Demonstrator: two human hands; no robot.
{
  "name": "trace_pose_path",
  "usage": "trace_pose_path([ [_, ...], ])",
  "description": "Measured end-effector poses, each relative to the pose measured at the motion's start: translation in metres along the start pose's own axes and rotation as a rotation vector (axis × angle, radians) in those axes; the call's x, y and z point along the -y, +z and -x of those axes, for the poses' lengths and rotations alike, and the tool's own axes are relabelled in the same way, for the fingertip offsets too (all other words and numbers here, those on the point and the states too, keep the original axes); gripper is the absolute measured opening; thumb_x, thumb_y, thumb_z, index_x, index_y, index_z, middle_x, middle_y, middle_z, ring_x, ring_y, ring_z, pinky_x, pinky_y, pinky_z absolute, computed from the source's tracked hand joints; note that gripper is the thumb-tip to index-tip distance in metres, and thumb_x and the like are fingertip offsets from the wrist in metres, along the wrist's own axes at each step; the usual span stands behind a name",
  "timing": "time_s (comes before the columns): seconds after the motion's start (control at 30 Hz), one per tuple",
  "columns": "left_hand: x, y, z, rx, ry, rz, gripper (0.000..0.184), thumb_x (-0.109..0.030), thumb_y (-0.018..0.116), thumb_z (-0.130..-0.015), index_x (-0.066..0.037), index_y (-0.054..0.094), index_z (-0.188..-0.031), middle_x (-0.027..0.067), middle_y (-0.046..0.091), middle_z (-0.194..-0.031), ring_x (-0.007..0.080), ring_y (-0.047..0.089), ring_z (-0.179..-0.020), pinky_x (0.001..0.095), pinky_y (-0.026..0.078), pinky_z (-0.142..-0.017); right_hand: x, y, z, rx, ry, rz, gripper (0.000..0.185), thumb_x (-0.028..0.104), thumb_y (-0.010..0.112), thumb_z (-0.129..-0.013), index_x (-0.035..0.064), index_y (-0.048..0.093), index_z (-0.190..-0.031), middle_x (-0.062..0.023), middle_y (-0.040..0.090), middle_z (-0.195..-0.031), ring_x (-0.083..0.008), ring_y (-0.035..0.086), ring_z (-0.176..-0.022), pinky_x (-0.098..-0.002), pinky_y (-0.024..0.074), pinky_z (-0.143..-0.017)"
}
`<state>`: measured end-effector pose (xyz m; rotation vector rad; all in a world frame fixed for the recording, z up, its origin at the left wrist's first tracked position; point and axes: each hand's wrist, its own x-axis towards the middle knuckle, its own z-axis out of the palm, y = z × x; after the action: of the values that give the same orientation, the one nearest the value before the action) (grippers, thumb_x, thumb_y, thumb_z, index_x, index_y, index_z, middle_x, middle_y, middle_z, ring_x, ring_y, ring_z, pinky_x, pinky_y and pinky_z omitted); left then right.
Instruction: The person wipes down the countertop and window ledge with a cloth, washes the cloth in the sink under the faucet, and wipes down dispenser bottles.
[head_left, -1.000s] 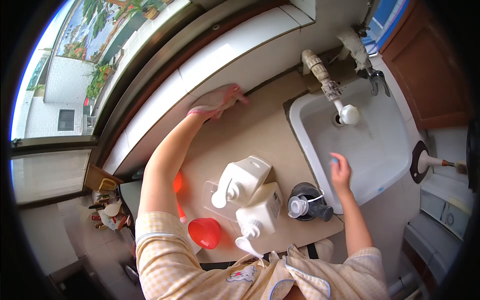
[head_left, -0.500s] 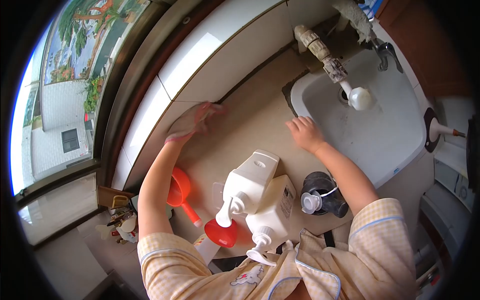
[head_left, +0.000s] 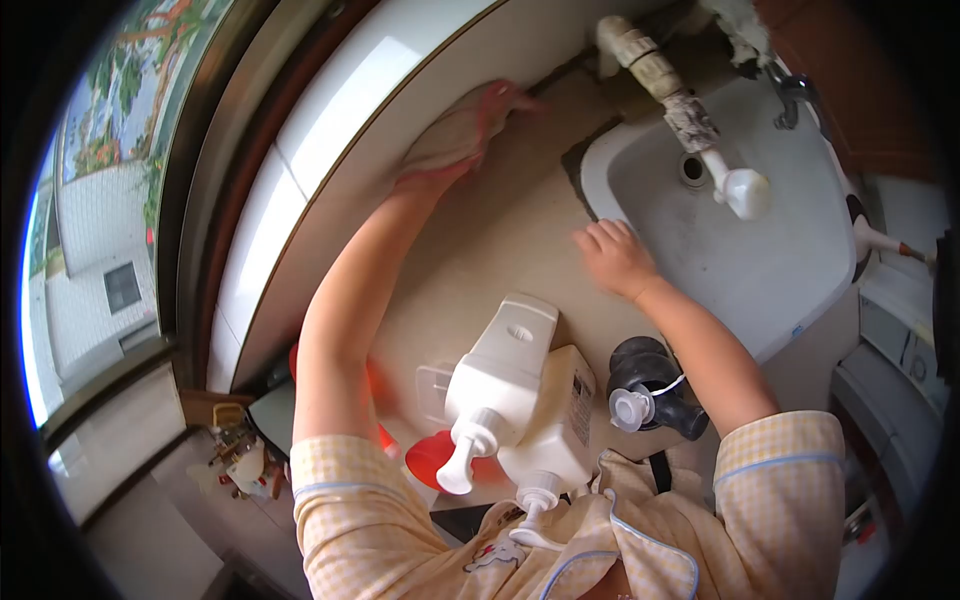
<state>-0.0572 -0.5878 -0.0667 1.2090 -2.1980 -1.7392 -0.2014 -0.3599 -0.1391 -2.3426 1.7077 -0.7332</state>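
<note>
My left hand (head_left: 450, 135) is closed on a pale cloth with a pink edge (head_left: 493, 110), pressed near the foot of the tiled wall; motion blurs it, so the fingers are hard to separate. Beside the left rim of the white sink (head_left: 740, 270), my right hand (head_left: 615, 260) rests on the counter, holding nothing, its fingers slightly bent and the thumb apart. Close to my body stand two white pump bottles (head_left: 505, 365) (head_left: 560, 420). A black container with a clear cap (head_left: 645, 390) is under my right forearm.
A red funnel-like piece (head_left: 430, 458) lies left of the bottles, and an orange-red dipper (head_left: 380, 395) is mostly behind my left arm. A pipe with a white round end (head_left: 740, 190) reaches over the sink. A window (head_left: 110, 230) is at the left.
My left hand has slid the cloth along the wall, away from me and to the right, toward the sink corner. My right hand has hardly moved. The view has shifted slightly.
</note>
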Motion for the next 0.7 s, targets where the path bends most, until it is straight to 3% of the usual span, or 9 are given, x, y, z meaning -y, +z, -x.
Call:
trace_pose_path([
  [0.3,0.021,-0.038,0.092,-0.094,-0.161,0.550,0.039,-0.040,0.033,-0.089,-0.012,0.056,-0.102,0.0004,0.055,-0.094,0.0100,0.045,-0.069,0.0248,0.039,-0.068,0.001,0.002,-0.003,-0.003,-0.026,-0.005,0.024,0.005,0.053,-0.068,0.0087,0.051,-0.091,-0.0054,0.049,-0.079,-0.0228,0.048,-0.076,-0.0337,0.0394,-0.069],
  [0.37,0.045,-0.059,0.128,-0.177,-0.302,1.158,0.039,-0.041,0.032,-0.088,-0.012,0.057,-0.101,-0.0001,0.055,-0.093,0.0097,0.044,-0.066,0.0246,0.039,-0.066,0.003,0.000,-0.003,0.017,-0.038,-0.032,0.024,0.004,0.054,-0.068,0.0087,0.051,-0.091,-0.0057,0.049,-0.079,-0.0237,0.048,-0.076,-0.0343,0.0392,-0.069],
  [0.4,0.074,-0.079,0.154,-0.198,-0.497,2.090,0.037,-0.037,0.036,-0.087,-0.009,0.054,-0.105,0.0026,0.052,-0.106,0.0129,0.047,-0.083,0.0262,0.039,-0.076,0.003,0.000,-0.004,0.036,-0.017,-0.026,0.025,0.004,0.054,-0.067,0.0086,0.051,-0.092,-0.0059,0.049,-0.079,-0.0241,0.048,-0.076,-0.0349,0.0392,-0.069],
  [0.47,0.116,-0.086,0.191,-0.153,-0.621,3.049,0.037,-0.033,0.039,-0.086,-0.006,0.051,-0.109,0.0054,0.049,-0.120,0.0161,0.050,-0.100,0.0278,0.039,-0.086,0.003,0.000,-0.004,0.060,-0.025,-0.020,0.026,0.003,0.055,-0.067,0.0085,0.051,-0.092,-0.0062,0.049,-0.080,-0.0245,0.048,-0.077,-0.0354,0.0391,-0.069],
  [0.53,0.148,-0.075,0.219,0.858,0.146,3.621,0.044,-0.033,0.046,-0.082,-0.004,0.045,-0.114,0.0119,0.039,-0.127,0.0213,0.044,-0.109,0.0302,0.034,-0.093,0.001,0.002,-0.004,0.063,-0.005,0.000,0.026,0.003,0.054,-0.067,0.0080,0.050,-0.092,-0.0076,0.050,-0.081,-0.0254,0.048,-0.077,-0.0363,0.0388,-0.070],
  [0.57,0.157,-0.072,0.231,1.478,0.717,3.693,0.049,-0.033,0.049,-0.080,-0.003,0.042,-0.117,0.0151,0.034,-0.131,0.0239,0.041,-0.113,0.0313,0.031,-0.096,0.001,0.002,-0.003,0.062,-0.029,0.001,0.026,0.003,0.054,-0.067,0.0080,0.050,-0.092,-0.0076,0.050,-0.081,-0.0254,0.048,-0.077,-0.0363,0.0388,-0.070],
  [0.6,0.167,-0.069,0.243,2.234,1.269,3.345,0.054,-0.033,0.053,-0.077,-0.002,0.040,-0.120,0.0184,0.029,-0.134,0.0264,0.038,-0.117,0.0325,0.029,-0.099,0.001,0.003,-0.002,0.052,-0.016,0.002,0.026,0.002,0.054,-0.068,0.0074,0.050,-0.093,-0.0086,0.050,-0.082,-0.0264,0.048,-0.078,-0.0370,0.0386,-0.070],
  [0.63,0.167,-0.065,0.244,2.720,1.890,2.703,0.053,-0.032,0.052,-0.078,-0.003,0.041,-0.120,0.0172,0.031,-0.133,0.0252,0.039,-0.116,0.0318,0.030,-0.098,0.002,0.004,-0.003,0.039,-0.008,0.007,0.026,0.002,0.053,-0.068,0.0069,0.050,-0.093,-0.0096,0.050,-0.082,-0.0274,0.048,-0.079,-0.0376,0.0385,-0.070],
  [0.7,0.148,-0.058,0.223,2.539,2.727,1.991,0.049,-0.032,0.051,-0.078,-0.004,0.044,-0.118,0.0149,0.035,-0.130,0.0227,0.041,-0.114,0.0305,0.032,-0.095,0.002,0.005,-0.001,0.045,-0.026,0.011,0.025,0.002,0.053,-0.069,0.0063,0.050,-0.093,-0.0104,0.050,-0.082,-0.0283,0.048,-0.079,-0.0382,0.0382,-0.071],
])
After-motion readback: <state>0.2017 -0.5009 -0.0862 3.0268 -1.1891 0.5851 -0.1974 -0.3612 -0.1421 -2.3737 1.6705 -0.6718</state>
